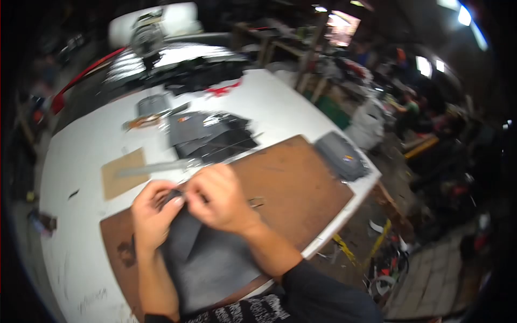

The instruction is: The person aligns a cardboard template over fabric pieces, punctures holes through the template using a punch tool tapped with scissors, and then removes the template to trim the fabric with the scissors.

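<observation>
A sheet of black, leather-like material (215, 269) lies over the brown board (291, 183) in front of me, its near part reaching toward my body. My left hand (153, 215) is closed on the folded top edge of this sheet, thumb on top. Right beside it, my right hand (218, 196) has its fingers pinched together at the same edge. Whether a small item sits between the right fingertips is hidden by the fingers and blur. Just beyond both hands are a clear ruler-like strip (156, 168) and a tan square piece (121, 175).
Black sheets (210, 134) are piled on the white table (70, 215) past the board. A dark grey stack (342, 156) rests at the right corner. A small metal piece (257, 202) lies on the board. Dark scraps (199, 75) and a machine (148, 40) stand farther back.
</observation>
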The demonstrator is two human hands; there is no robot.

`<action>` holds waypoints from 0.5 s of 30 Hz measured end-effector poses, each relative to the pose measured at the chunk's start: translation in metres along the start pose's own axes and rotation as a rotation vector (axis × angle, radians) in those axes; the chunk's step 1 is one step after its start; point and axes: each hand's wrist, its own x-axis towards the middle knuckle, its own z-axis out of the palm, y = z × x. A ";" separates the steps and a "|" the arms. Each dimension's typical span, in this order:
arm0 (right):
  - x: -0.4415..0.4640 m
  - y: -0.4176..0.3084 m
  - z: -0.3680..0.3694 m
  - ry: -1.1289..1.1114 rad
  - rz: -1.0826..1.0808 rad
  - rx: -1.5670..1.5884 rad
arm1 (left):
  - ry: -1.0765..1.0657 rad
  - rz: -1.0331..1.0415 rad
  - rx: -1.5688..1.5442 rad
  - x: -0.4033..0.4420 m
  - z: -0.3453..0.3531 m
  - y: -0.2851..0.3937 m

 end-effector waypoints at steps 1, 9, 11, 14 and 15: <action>0.000 0.001 -0.001 -0.017 0.013 -0.010 | -0.001 0.043 -0.022 0.000 -0.001 -0.003; 0.003 -0.007 0.008 -0.049 0.181 0.104 | 0.018 0.083 0.000 0.005 -0.005 -0.007; 0.000 -0.005 0.009 -0.042 0.214 0.134 | 0.009 0.080 -0.041 0.005 -0.005 -0.009; -0.001 -0.006 0.008 -0.049 0.271 0.164 | -0.010 0.079 -0.045 0.006 -0.008 -0.011; -0.001 -0.006 0.008 -0.048 0.276 0.172 | -0.016 0.080 -0.036 0.006 -0.008 -0.011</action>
